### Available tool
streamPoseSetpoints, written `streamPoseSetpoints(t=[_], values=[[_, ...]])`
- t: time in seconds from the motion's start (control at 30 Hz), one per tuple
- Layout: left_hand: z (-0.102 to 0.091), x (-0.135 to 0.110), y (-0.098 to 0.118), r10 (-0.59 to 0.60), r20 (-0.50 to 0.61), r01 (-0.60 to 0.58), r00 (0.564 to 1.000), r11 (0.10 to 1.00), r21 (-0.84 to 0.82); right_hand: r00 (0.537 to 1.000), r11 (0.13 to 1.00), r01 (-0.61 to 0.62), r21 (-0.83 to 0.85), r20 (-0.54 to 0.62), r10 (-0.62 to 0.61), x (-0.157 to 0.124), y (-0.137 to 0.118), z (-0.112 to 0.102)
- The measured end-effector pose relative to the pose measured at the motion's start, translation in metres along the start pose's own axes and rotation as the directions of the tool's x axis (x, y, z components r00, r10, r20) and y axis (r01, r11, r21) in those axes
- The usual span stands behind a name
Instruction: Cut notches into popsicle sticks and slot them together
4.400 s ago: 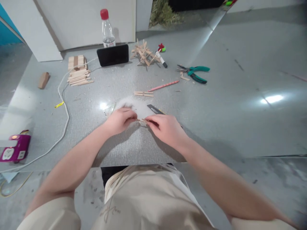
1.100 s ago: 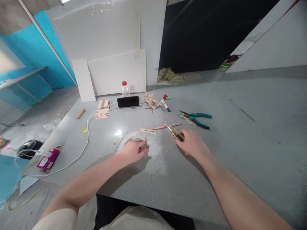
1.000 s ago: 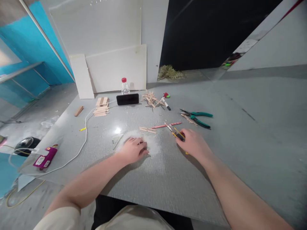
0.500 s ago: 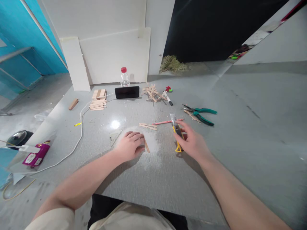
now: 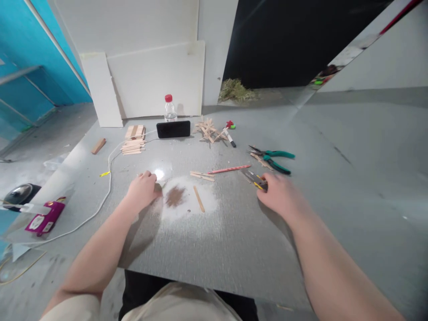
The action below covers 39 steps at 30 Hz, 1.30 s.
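My left hand (image 5: 142,191) rests on the grey table (image 5: 214,249) with its fingers curled over the edge of a clear plastic set square (image 5: 162,182). Just right of it, a single wooden craft stick (image 5: 199,199) lies on a white scuffed patch (image 5: 207,203) that has a brown smudge (image 5: 175,196). Farther right, my right hand (image 5: 281,196) is closed on a yellow and black utility knife (image 5: 254,178), whose blade end points away to the left and lies low over the table.
Two loose sticks (image 5: 202,175) and a pink pencil (image 5: 229,169) lie beyond the patch. Green pliers (image 5: 272,158), a marker (image 5: 229,137), a glued stick structure (image 5: 209,130), a phone (image 5: 173,129), a bottle (image 5: 170,108) and stacked sticks (image 5: 133,139) sit farther back. A white cable (image 5: 107,196) runs to a purple power strip (image 5: 42,220).
My left hand has let go of the craft stick and slid left to the set square. My right hand picked up the knife and has now lowered it to the right.
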<state>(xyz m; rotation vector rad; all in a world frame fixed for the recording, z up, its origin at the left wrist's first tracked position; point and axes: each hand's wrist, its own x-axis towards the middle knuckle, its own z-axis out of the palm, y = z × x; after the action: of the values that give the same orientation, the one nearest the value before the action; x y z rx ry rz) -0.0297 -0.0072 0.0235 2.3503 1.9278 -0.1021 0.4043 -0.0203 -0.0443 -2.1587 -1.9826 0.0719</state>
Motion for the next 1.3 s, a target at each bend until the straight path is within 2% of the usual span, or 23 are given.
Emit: streamPoseSetpoints(t=[0.1, 0.2, 0.3, 0.43, 0.5, 0.57, 0.67, 0.73, 0.87, 1.0, 1.13, 1.2, 1.3], values=[[0.000, 0.001, -0.011, -0.004, 0.064, 0.003, 0.998, 1.000, 0.009, 0.992, 0.999, 0.049, -0.024, -0.113, -0.051, 0.001, -0.009, -0.003], [0.002, 0.004, -0.013, -0.002, 0.091, 0.003, 0.996, 1.000, -0.013, 0.970, 0.986, 0.166, -0.027, -0.176, -0.169, 0.005, -0.033, -0.006], [0.002, 0.008, -0.016, 0.005, 0.093, 0.001, 0.996, 0.998, -0.059, 0.933, 0.944, 0.329, -0.023, -0.147, -0.328, 0.005, -0.067, -0.004], [0.001, 0.011, -0.021, 0.038, 0.089, -0.025, 0.995, 0.989, -0.146, 0.864, 0.865, 0.501, 0.021, -0.058, -0.500, -0.011, -0.113, 0.000], [0.001, 0.013, -0.021, 0.049, 0.037, -0.042, 0.998, 0.984, -0.172, 0.842, 0.842, 0.539, 0.034, -0.038, -0.537, -0.016, -0.131, 0.001], [0.003, 0.014, -0.017, 0.052, -0.050, -0.061, 0.997, 0.981, -0.182, 0.848, 0.848, 0.529, 0.028, -0.041, -0.528, -0.013, -0.141, 0.002], [0.009, 0.016, -0.006, 0.092, -0.157, -0.123, 0.983, 0.971, -0.203, 0.881, 0.881, 0.472, 0.025, -0.045, -0.471, 0.003, -0.143, 0.008], [0.013, 0.016, 0.003, 0.151, -0.183, -0.192, 0.971, 0.954, -0.231, 0.896, 0.896, 0.443, 0.036, -0.045, -0.442, 0.012, -0.140, 0.016], [0.018, 0.022, 0.023, 0.236, -0.195, -0.283, 0.952, 0.919, -0.273, 0.889, 0.887, 0.457, 0.062, -0.055, -0.454, 0.017, -0.134, 0.031], [0.018, 0.044, 0.054, 0.278, -0.159, -0.313, 0.947, 0.908, -0.277, 0.873, 0.870, 0.487, 0.070, -0.050, -0.485, 0.015, -0.133, 0.036], [0.018, 0.076, 0.088, 0.354, -0.073, -0.361, 0.932, 0.894, -0.266, 0.872, 0.869, 0.490, 0.069, -0.042, -0.489, 0.011, -0.131, 0.033], [0.020, 0.089, 0.099, 0.364, -0.027, -0.357, 0.931, 0.896, -0.263, 0.879, 0.876, 0.477, 0.074, -0.049, -0.475, 0.008, -0.128, 0.030], [0.024, 0.100, 0.105, 0.343, 0.009, -0.328, 0.939, 0.906, -0.269, 0.899, 0.893, 0.437, 0.106, -0.082, -0.430, 0.005, -0.120, 0.024]])
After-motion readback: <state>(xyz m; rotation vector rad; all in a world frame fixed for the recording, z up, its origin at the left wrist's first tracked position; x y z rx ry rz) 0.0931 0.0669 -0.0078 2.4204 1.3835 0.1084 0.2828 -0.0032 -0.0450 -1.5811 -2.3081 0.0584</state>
